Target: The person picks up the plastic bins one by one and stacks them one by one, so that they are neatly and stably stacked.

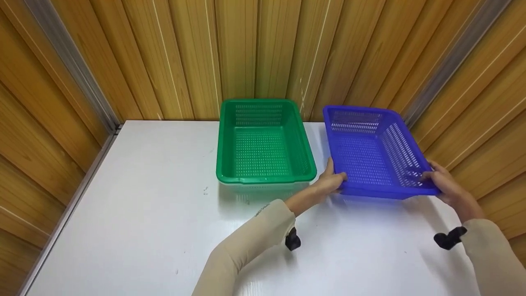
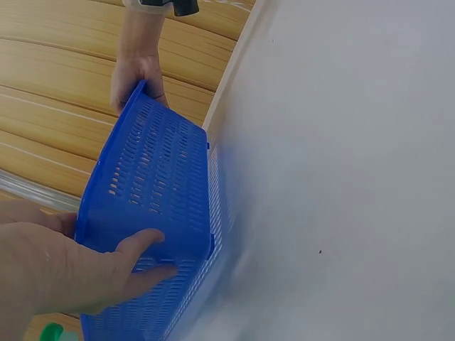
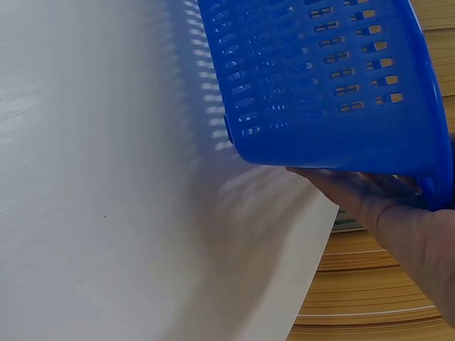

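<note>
Both hands hold a blue perforated plastic basket (image 1: 361, 160) by its near end, at the right of the table. At its near left corner, my left hand (image 1: 327, 183) grips the rim, thumb on the inside. My right hand (image 1: 448, 187) grips the near right corner the same way. The wrist views show the basket's near end raised off the table, with fingers against the outer wall. Nothing lies inside it. To its left a green perforated basket (image 1: 267, 179) stands upright on the table, with nothing in it and neither hand on it.
The white table (image 1: 135, 218) reaches the wood-patterned panels (image 1: 254, 49) at the back and sides. A metal strip (image 1: 78, 193) runs along the left edge. The blue basket's right side is close to the right panel (image 1: 485, 135).
</note>
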Tool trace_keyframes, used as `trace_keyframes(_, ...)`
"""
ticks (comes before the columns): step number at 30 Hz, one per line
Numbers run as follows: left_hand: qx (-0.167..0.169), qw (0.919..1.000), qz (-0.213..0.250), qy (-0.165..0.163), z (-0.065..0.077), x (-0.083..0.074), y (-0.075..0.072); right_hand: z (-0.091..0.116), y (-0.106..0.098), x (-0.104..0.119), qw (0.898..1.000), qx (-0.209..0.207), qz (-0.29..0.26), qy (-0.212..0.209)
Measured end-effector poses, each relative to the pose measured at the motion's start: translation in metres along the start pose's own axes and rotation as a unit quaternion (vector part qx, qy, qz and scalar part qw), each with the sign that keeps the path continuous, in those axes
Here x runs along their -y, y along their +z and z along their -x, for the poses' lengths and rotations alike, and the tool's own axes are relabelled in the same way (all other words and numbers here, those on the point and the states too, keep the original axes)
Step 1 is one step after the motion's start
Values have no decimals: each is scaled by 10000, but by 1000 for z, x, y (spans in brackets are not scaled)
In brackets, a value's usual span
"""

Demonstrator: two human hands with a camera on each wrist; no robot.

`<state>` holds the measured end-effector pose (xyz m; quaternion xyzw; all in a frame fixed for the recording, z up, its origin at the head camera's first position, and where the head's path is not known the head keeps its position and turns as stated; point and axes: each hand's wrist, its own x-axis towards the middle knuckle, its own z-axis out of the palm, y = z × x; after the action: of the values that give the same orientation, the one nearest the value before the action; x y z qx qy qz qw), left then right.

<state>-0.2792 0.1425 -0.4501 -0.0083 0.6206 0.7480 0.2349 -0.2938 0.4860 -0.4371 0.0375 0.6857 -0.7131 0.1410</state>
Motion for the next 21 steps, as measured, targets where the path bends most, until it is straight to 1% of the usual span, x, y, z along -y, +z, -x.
trace_keyframes(5,107,9997,-147,166,8,-9,-3,6,4,3,9993,-95,-311,-169)
trace_keyframes(11,177,9987,-350,338,17,-21,-3,15,9,12,9957,-402,-684,-482)
trace_keyframes(16,218,9975,-526,416,25,-33,-1,20,14,24,9914,-502,-992,-695)
trace_keyframes(21,122,9964,-734,395,32,-49,0,27,21,37,9847,-545,-1403,-877)
